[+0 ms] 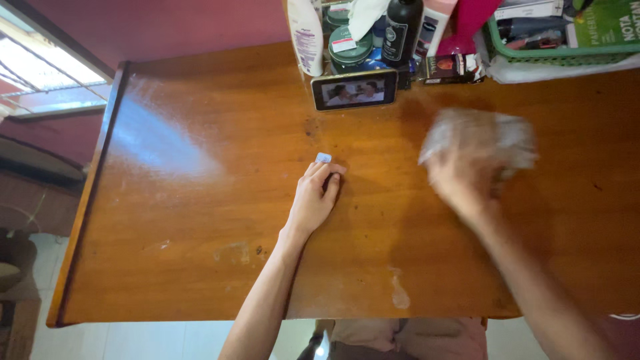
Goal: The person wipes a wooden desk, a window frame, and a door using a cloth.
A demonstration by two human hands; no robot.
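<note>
the left hand [315, 195] rests on the wooden table [200, 220] with fingers curled, fingertips pinching a small white piece [323, 158], while the blurred right hand [463, 175] grips a clear crinkled plastic bag [481, 135] whose contents cannot be made out.

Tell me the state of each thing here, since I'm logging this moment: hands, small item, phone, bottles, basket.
left hand: resting on the wooden table, fingertips at a small white item
right hand: motion-blurred, holding a clear crumpled plastic piece
phone: propped on its side, screen lit
black bottle: upright, capped
white bottle: upright
green basket: filled with packages
</note>
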